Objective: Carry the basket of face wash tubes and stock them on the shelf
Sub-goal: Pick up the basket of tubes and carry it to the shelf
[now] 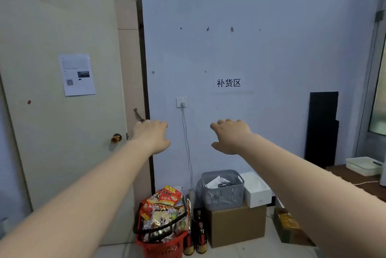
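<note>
Both my arms reach forward toward a pale wall. My left hand [151, 135] and my right hand [230, 135] hover at the same height, palms down, fingers loosely apart, holding nothing. Below my right hand a grey plastic basket [222, 194] stands on a cardboard box [238, 226]; white and dark items lie in it, too small to identify. No shelf is in view.
A red shopping basket [163, 246] piled with snack packets sits on the floor by the door [62, 122]. Dark bottles [198, 236] stand beside it. A white box [258, 191], an open carton [290, 226], a white tray [362, 165] on a brown table and a wall socket cable [187, 142] are around.
</note>
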The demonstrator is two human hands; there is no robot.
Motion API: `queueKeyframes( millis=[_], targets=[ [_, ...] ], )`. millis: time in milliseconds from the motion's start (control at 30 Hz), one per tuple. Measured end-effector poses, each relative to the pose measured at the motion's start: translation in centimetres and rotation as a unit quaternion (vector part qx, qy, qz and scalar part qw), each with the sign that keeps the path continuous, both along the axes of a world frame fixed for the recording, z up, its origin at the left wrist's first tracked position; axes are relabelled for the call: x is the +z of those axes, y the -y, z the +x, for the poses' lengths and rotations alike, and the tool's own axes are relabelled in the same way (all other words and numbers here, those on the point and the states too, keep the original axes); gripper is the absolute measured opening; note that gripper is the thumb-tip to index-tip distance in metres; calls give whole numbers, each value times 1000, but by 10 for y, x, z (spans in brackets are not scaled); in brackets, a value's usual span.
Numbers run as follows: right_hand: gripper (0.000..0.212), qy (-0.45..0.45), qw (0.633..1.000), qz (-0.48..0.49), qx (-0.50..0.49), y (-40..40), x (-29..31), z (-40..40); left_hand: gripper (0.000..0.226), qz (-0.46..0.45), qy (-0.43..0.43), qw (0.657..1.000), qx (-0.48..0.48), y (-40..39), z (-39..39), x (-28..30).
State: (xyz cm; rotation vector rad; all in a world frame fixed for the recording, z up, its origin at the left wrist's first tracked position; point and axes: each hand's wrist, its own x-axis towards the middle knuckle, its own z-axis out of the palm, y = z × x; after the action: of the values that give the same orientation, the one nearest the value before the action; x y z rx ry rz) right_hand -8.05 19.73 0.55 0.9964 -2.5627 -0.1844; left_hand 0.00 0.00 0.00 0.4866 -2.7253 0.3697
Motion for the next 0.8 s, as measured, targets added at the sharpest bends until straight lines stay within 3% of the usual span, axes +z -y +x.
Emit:
queueKeyframes(
  millis=[367, 800],
  targets=[
    [44, -5, 1000, 5, -11, 28, -15, -34, 56, -8, 18, 1000, 9, 29, -30, -11],
    [47, 19, 999, 6, -39, 54, -30, -128, 60, 15, 35, 999, 2, 70, -127, -29]
  ],
)
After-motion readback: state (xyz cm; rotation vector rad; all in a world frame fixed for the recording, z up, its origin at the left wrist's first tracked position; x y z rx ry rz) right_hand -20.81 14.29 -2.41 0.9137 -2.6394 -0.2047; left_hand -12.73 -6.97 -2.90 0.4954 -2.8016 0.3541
